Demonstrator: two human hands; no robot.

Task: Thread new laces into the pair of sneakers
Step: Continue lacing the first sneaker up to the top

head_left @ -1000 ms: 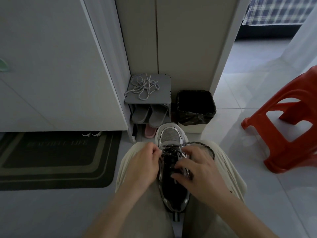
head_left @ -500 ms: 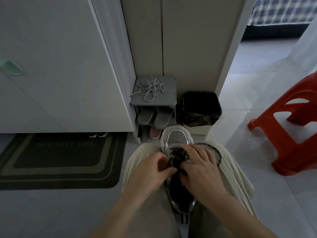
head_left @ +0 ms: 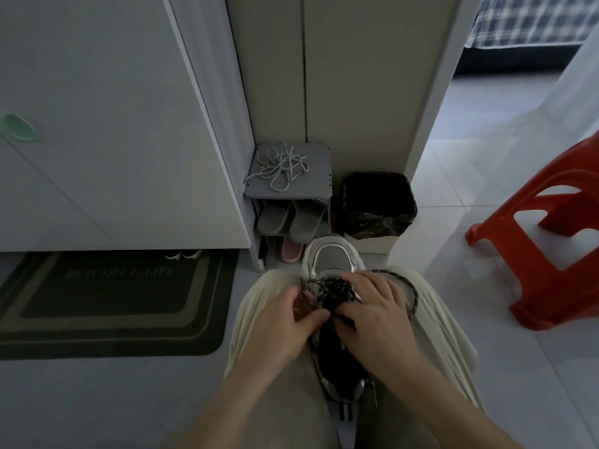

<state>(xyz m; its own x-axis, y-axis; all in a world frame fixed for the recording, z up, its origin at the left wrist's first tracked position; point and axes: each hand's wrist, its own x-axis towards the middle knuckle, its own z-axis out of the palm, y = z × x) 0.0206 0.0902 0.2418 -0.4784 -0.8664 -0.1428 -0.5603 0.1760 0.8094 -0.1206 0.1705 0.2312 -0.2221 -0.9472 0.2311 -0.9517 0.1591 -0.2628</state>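
Note:
A grey and white sneaker (head_left: 334, 260) lies between my knees, toe pointing away from me. A dark speckled lace (head_left: 410, 288) is crossed through its eyelets and loops out to the right over my trouser leg. My left hand (head_left: 291, 322) pinches the lace at the sneaker's left eyelets. My right hand (head_left: 376, 312) rests over the tongue and right eyelets, fingers curled on the lace there. A loose pale lace (head_left: 280, 166) lies tangled on top of a small grey shoe rack (head_left: 317, 186). The second sneaker is not in view.
Grey slippers (head_left: 291, 218) sit in the rack, a pink one (head_left: 290, 249) below. A black-lined bin (head_left: 377, 205) stands right of it. A red plastic stool (head_left: 544, 254) is at the right, a dark doormat (head_left: 110, 306) at the left, white cabinet doors (head_left: 113, 124) behind.
My left hand shifted in toward the left eyelets and now pinches the lace. My right hand moved forward over the tongue. The view drifted slightly.

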